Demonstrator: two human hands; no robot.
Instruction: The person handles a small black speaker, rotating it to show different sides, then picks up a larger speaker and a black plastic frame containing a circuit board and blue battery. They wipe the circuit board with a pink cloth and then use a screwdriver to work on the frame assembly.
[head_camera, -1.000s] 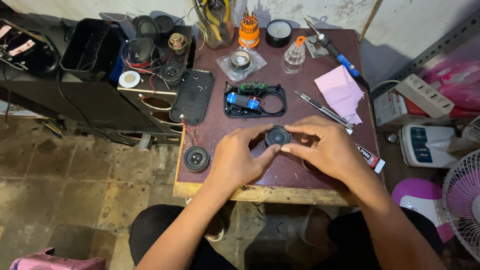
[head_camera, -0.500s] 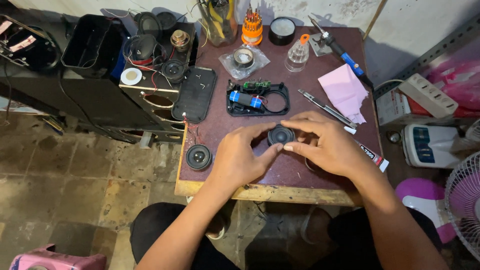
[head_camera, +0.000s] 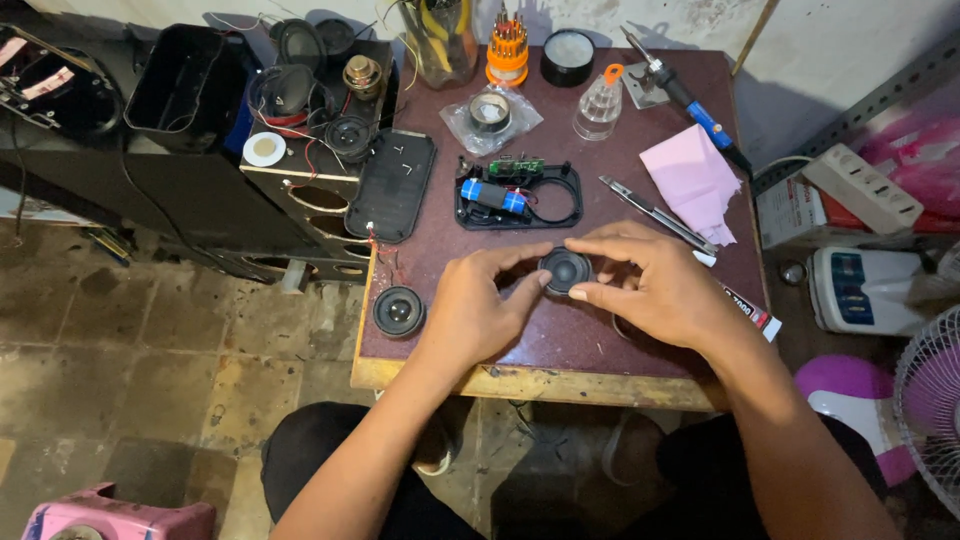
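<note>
A small round black speaker driver (head_camera: 565, 270) sits just above the dark red tabletop (head_camera: 560, 340), pinched from both sides. My left hand (head_camera: 480, 305) grips its left edge with thumb and fingers. My right hand (head_camera: 650, 285) covers its right edge, index finger and thumb curled round the rim. Just behind lies an open black speaker housing (head_camera: 520, 195) with a blue battery cell and a small green circuit board. A second round driver (head_camera: 399, 311) rests at the table's left edge.
A black oval cover (head_camera: 392, 185), pink cloth (head_camera: 690, 180), blue-handled soldering iron (head_camera: 690, 105), utility knife (head_camera: 655, 212), tape roll in a bag (head_camera: 490, 113), orange screwdriver set (head_camera: 508, 45) and glue tube (head_camera: 748, 308) lie about. Speaker boxes (head_camera: 200, 150) stand left, a fan (head_camera: 925, 410) right.
Both hands have stayed on the small driver; fingers shifted slightly round its rim. The camera view has drifted a little.
</note>
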